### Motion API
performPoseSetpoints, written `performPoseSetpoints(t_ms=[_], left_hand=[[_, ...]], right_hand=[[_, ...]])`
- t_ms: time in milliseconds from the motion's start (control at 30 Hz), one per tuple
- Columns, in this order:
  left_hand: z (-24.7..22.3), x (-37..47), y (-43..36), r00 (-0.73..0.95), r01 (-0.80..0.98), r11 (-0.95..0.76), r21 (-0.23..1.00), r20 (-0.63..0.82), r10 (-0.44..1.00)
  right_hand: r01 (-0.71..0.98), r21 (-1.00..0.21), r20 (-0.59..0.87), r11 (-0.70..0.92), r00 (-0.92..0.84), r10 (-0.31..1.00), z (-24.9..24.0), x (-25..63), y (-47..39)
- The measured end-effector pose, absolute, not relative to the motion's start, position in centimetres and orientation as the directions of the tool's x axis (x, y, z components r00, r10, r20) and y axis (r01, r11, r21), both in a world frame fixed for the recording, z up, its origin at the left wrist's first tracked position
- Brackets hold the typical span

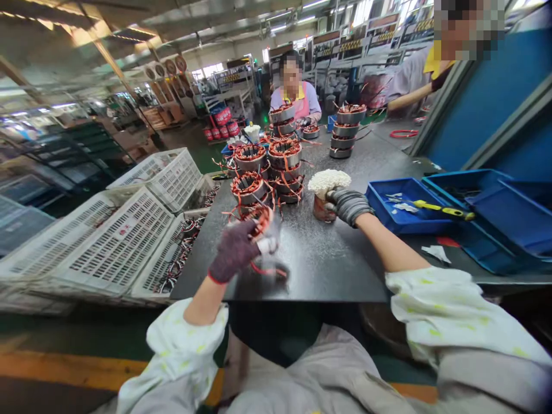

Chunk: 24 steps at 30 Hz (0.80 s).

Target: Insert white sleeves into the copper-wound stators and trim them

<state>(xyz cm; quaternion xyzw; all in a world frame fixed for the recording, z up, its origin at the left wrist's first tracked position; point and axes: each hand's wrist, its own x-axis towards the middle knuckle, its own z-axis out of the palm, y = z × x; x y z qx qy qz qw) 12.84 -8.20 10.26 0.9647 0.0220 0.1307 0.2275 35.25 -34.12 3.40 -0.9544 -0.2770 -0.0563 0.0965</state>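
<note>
My left hand (237, 247), in a dark maroon glove with pale fingertips, is closed around a copper-wound stator (263, 223) near the table's front left; motion blurs it. Orange leads trail below it onto the table. In a grey striped glove, my right hand (348, 204) grips the side of a reddish-brown container (323, 208) topped with a bundle of white strands (329, 180). Between and beyond my hands stand stacks of wound stators (285, 154) with orange ties. Another stator stack (345, 131) is farther back on the right.
The dark table (332, 259) has blue trays (405, 221) at right, one holding a yellow tool (444, 209). White crates (116, 241) with wired parts adjoin its left edge. One person sits across; another is at upper right beside a blue panel (487, 115).
</note>
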Motion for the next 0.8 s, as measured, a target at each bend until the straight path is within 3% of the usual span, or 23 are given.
performPoseSetpoints(t_ms=[100, 200, 300, 367, 433, 533, 567, 633, 700, 800], left_hand=[[5.5, 11.3, -11.3, 0.998, -0.039, -0.962, 0.270, 0.050, -0.026], [2.3, 11.2, -13.7, 0.994, -0.104, -0.991, 0.081, 0.022, -0.102], [1.0, 10.5, -13.4, 0.963, -0.227, -0.968, 0.110, 0.171, -0.207], [0.5, 9.4, -11.9, 0.880, -0.348, -0.922, 0.172, 0.398, -0.258], [-0.2, 8.2, -10.5, 0.756, -0.391, -0.913, 0.119, 0.607, -0.245], [-1.5, 7.1, -10.0, 0.704, -0.429, -0.903, -0.032, 0.615, -0.356], [-1.8, 7.2, -10.3, 0.733, -0.465, -0.885, 0.002, 0.562, -0.383], [-1.9, 8.1, -11.0, 0.828, -0.442, -0.850, 0.289, 0.495, -0.262], [-1.7, 9.7, -11.2, 0.907, -0.269, -0.755, 0.598, 0.421, 0.009], [-1.1, 11.9, -10.3, 0.917, -0.056, -0.516, 0.855, 0.249, 0.312]], right_hand=[[0.611, -0.102, 0.116, -0.785, 0.791, 0.601, 3.1, 32.6, -35.3], [0.690, -0.101, 0.142, -0.717, 0.723, 0.676, 2.6, 29.4, -36.2], [0.688, -0.191, 0.233, -0.700, 0.725, 0.649, 1.7, 26.3, -36.6], [0.637, -0.250, 0.327, -0.729, 0.764, 0.556, 0.8, 24.2, -37.0], [0.617, -0.279, 0.402, -0.736, 0.771, 0.494, -0.2, 22.0, -37.2], [0.773, -0.261, 0.427, -0.578, 0.629, 0.649, -1.1, 19.3, -36.5], [0.823, -0.253, 0.424, -0.509, 0.567, 0.706, -1.2, 18.8, -36.0], [0.824, -0.263, 0.439, -0.502, 0.565, 0.698, -1.3, 18.5, -34.8], [0.650, -0.312, 0.428, -0.693, 0.747, 0.509, -1.5, 19.1, -33.5], [0.336, -0.307, 0.223, -0.890, 0.935, 0.276, -2.5, 20.4, -32.6]])
